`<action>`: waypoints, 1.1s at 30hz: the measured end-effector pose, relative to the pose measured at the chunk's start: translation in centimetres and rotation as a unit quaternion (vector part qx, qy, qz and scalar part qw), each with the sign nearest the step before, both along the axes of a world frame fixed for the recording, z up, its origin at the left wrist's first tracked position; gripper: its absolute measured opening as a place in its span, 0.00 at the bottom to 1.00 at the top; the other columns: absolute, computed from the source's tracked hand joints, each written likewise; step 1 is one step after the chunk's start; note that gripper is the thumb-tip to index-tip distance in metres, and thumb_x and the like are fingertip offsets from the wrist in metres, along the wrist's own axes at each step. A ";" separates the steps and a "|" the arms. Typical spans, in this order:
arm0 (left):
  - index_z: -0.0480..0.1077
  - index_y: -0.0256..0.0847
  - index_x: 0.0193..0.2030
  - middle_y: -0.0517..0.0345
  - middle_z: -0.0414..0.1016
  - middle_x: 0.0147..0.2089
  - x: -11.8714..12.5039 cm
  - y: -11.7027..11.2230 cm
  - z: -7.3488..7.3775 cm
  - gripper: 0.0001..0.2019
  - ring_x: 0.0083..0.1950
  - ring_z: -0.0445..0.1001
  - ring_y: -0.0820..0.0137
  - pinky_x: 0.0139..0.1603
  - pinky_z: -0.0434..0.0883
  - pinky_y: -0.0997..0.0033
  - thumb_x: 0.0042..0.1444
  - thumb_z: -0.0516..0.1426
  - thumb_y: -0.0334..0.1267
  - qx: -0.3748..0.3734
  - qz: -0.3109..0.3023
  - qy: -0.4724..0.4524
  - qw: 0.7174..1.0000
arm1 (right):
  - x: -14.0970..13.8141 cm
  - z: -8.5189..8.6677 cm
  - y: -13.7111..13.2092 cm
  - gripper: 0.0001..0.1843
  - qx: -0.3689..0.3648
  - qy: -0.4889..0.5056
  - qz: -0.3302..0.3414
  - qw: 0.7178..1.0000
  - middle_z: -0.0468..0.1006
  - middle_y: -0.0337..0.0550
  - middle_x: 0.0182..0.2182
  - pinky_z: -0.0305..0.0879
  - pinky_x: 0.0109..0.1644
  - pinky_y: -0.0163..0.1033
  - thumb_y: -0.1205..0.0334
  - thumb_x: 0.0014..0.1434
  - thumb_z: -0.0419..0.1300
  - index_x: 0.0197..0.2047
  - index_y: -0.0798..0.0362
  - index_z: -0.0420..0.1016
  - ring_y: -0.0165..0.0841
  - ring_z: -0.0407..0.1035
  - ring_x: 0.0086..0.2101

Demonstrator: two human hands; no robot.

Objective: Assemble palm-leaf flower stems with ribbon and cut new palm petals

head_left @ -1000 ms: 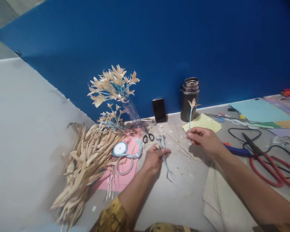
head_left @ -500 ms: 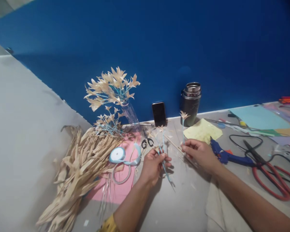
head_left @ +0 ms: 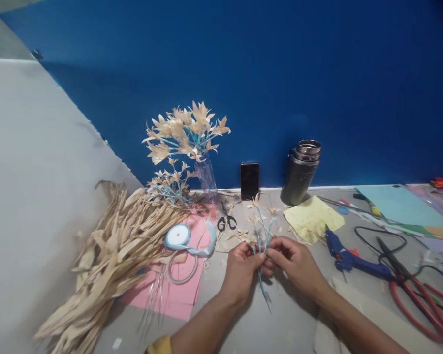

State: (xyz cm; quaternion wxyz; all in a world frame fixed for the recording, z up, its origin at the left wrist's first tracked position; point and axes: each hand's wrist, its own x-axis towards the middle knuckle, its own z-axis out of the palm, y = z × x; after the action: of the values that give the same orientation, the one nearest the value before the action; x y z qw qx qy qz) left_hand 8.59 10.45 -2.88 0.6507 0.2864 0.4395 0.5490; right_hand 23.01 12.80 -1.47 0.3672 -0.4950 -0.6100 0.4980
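Observation:
My left hand (head_left: pixel 239 271) is closed around a small bunch of artificial flowers (head_left: pixel 266 232) with pale husk-like petals and light blue wrapped stems. The stem ends hang below my fingers. From the other side, my right hand (head_left: pixel 297 262) pinches one stem of the same bunch, with its fingertips against those of the left. The exact grip between the fingers is partly hidden. Beyond the hands lie black scissors (head_left: pixel 227 222) and scattered husk scraps. To the left are a roll of light blue ribbon (head_left: pixel 177 237) and a ring-shaped roll (head_left: pixel 183 268).
Dried husks (head_left: pixel 125 246) cover the left side beside pink paper (head_left: pixel 170 300). A clear vase (head_left: pixel 205 178) of finished flowers, a phone (head_left: pixel 250 181) and a flask (head_left: pixel 301 173) stand by the wall. Right are yellow paper (head_left: pixel 312 216), a blue glue gun (head_left: pixel 358 261) and large red-handled scissors (head_left: pixel 415 290).
My right hand has moved left with its single flower, bringing the stem against the stems in my left hand. The view has shifted slightly.

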 end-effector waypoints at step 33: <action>0.73 0.37 0.38 0.52 0.76 0.33 -1.3 -0.3 2.1 0.09 0.32 0.74 0.67 0.37 0.72 0.64 0.50 0.61 0.37 0.047 -0.065 0.195 0.978 | 0.5 0.0 -0.1 0.12 0.061 -0.046 0.040 0.996 0.70 0.35 0.21 0.57 0.30 0.36 0.53 0.56 0.58 0.26 0.52 0.72 0.31 0.62 0.25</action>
State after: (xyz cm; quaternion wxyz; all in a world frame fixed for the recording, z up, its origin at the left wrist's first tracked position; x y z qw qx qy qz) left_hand 7.31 10.12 -0.79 0.5733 0.4459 0.5119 0.4587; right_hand 23.46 12.70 -1.45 0.3483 -0.4693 -0.6747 0.4508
